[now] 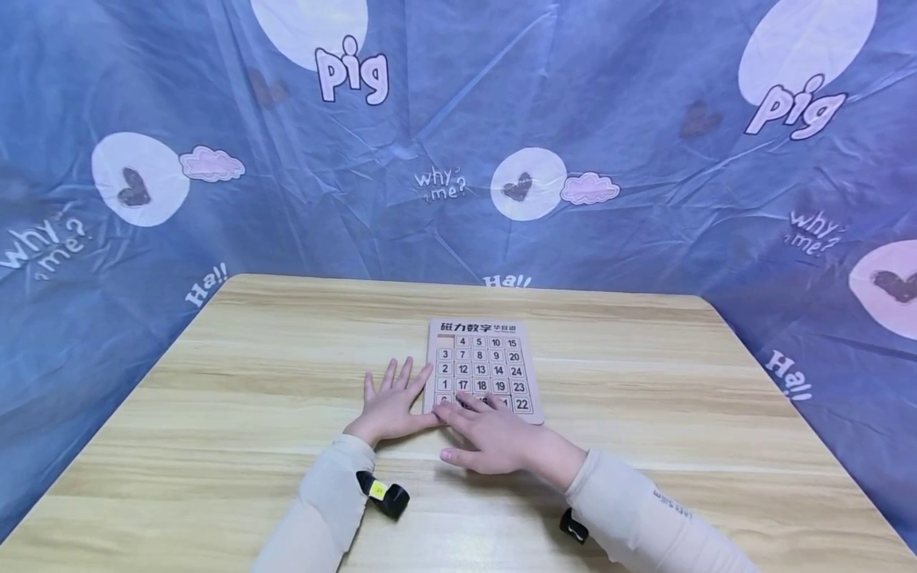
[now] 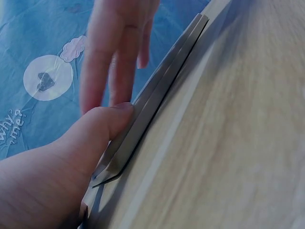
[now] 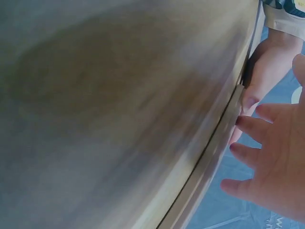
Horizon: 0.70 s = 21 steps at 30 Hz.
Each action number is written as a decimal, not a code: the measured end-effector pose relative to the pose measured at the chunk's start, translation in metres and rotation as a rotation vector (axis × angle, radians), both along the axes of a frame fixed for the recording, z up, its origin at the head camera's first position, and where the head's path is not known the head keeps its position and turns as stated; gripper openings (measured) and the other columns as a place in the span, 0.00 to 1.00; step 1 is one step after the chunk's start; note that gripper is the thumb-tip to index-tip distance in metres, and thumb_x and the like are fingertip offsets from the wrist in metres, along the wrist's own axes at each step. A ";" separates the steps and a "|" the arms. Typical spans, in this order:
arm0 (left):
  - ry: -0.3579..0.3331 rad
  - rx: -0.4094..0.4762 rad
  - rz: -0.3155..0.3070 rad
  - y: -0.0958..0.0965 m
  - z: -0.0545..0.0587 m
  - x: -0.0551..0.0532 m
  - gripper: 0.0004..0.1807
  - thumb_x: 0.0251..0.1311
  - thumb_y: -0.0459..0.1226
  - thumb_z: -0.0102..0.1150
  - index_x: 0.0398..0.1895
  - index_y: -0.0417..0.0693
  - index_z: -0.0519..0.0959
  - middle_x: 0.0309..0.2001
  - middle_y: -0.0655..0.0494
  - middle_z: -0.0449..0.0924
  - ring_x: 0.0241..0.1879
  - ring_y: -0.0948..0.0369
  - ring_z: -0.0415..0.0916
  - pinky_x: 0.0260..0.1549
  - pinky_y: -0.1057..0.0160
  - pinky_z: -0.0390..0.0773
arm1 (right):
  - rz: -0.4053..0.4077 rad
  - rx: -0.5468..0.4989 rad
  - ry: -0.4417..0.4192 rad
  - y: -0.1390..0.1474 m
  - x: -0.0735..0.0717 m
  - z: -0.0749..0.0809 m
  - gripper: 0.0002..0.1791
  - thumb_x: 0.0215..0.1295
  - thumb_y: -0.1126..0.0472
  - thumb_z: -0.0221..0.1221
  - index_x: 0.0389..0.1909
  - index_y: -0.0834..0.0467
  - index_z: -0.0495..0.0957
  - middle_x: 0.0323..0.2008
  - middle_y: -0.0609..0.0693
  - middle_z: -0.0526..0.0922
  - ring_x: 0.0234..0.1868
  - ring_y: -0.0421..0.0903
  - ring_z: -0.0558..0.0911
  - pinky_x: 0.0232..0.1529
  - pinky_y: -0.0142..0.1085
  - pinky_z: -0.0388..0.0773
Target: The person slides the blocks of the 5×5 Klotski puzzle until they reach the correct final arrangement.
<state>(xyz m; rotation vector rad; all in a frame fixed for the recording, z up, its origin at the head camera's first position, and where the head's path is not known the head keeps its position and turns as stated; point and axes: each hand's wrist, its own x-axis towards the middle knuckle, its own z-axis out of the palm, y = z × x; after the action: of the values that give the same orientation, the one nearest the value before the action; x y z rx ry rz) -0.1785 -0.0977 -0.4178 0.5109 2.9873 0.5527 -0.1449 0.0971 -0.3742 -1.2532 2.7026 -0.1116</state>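
Note:
A sliding number puzzle board lies flat on the table, with rows of numbered tiles and a gap at its top left. At the board's lower left, my left hand spreads its fingers beside the frame. Its thumb rests on the board's edge, as the left wrist view shows. My right hand reaches over the bottom row with extended fingers and covers several tiles there. In the right wrist view, the right hand's fingertips are at the board, close to the left thumb.
The wooden table extends around the board on all sides. Behind it hangs a blue printed cloth. Black straps with small devices are on both sleeved wrists.

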 end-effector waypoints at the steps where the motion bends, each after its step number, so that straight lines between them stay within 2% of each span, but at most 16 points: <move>1: -0.002 0.000 0.001 0.000 0.000 0.000 0.50 0.39 0.71 0.42 0.66 0.60 0.47 0.66 0.46 0.39 0.63 0.46 0.30 0.51 0.39 0.26 | -0.003 0.007 0.001 0.000 0.001 0.000 0.37 0.61 0.37 0.35 0.65 0.54 0.49 0.63 0.49 0.53 0.63 0.54 0.49 0.55 0.57 0.45; 8: -0.004 0.002 -0.004 -0.001 0.002 0.000 0.49 0.40 0.70 0.43 0.66 0.59 0.48 0.65 0.45 0.40 0.63 0.46 0.31 0.51 0.38 0.26 | -0.024 0.022 0.020 -0.003 -0.001 -0.002 0.39 0.59 0.34 0.35 0.65 0.54 0.49 0.63 0.50 0.53 0.63 0.55 0.48 0.56 0.57 0.44; 21: -0.025 -0.001 -0.004 -0.001 0.001 0.000 0.49 0.40 0.70 0.42 0.66 0.60 0.47 0.65 0.46 0.39 0.63 0.47 0.29 0.51 0.39 0.24 | -0.083 0.046 0.030 -0.009 -0.014 -0.004 0.39 0.58 0.33 0.35 0.65 0.52 0.48 0.64 0.50 0.50 0.63 0.55 0.45 0.57 0.56 0.41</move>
<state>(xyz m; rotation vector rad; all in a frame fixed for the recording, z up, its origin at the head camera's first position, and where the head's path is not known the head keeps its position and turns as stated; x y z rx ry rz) -0.1786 -0.0985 -0.4172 0.5054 2.9627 0.5537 -0.1585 0.0878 -0.3780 -1.1392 2.7666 -0.0405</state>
